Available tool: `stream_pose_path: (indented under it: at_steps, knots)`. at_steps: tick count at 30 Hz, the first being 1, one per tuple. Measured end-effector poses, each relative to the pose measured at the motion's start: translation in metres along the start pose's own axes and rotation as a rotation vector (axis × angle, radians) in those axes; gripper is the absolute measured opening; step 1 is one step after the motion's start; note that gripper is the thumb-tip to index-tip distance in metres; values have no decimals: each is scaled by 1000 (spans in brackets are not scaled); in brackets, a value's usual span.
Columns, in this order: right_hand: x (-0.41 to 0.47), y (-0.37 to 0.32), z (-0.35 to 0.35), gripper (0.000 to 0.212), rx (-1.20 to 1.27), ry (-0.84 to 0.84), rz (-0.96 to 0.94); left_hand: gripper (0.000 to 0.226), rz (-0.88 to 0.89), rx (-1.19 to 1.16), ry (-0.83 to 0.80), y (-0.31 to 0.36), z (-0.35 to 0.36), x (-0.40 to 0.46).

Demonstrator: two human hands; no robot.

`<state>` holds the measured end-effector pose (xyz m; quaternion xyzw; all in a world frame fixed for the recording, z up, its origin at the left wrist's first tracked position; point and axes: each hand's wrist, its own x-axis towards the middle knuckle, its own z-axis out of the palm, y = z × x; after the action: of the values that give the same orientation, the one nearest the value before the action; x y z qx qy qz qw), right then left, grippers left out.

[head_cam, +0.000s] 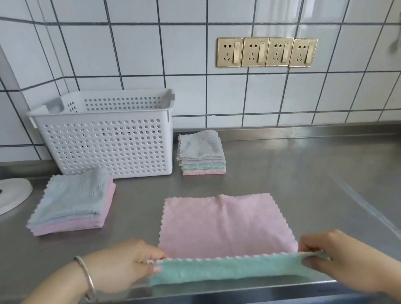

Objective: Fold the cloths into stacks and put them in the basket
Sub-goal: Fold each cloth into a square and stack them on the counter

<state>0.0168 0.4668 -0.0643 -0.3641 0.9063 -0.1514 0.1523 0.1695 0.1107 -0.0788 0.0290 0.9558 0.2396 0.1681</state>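
1. While both near corners are lifted, the pink-and-green cloth (226,227) lies flat on the steel counter (312,175), long axis left to right.
2. Left hand (122,265) and right hand (335,254) each pinch a corner.
3. Step judged: first fold; next, carry the near edge to the far edge.
4. Basket (108,136) stands behind, between two cloth stacks.

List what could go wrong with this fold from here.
1. The left hand and right hand pinch only the near corners of the pink-and-green cloth; the middle of the lifted edge may sag and fold crooked.
2. The cloth lies close to the counter's front edge, so it could slide off.
3. The small folded stack beside the basket already looks uneven; adding more might tip it.
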Motion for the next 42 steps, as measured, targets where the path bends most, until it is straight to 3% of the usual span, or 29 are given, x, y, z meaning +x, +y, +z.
stream_pose_path:
  at_steps: [3,5,10,13,15,19,27,30,33,35,37,40,42]
  knots:
    - [7,-6,-14,28,87,-63,51,25,-43,-204,-96,2,-12,4]
    - [19,-5,-18,29,300,34,96,18,-90,-372,-75,4,-21,13]
    - [77,8,6,12,680,284,345,24,-281,-395,488,1,-26,67]
    - [106,13,18,20,624,343,460,23,-401,-437,597,-7,-17,101]
    - [117,15,20,22,564,395,495,22,-499,-313,593,-12,-13,115]
    - [128,12,22,13,482,423,548,42,-618,-221,562,-19,-13,128]
    - [134,7,25,10,371,403,621,37,-628,-38,513,-22,-14,140]
    - [133,5,26,39,370,412,637,30,-631,12,550,-17,-11,139]
    - [123,2,22,52,347,574,593,40,-595,217,739,-1,-6,133]
    - [108,-4,18,47,236,700,548,52,-414,340,856,19,-1,131]
    - [93,-10,21,41,132,689,587,55,-220,312,709,38,3,136]
    - [75,-15,41,44,-14,453,740,60,-85,392,242,62,16,148]
    - [70,-16,50,53,-42,373,793,75,-45,423,134,69,25,156]
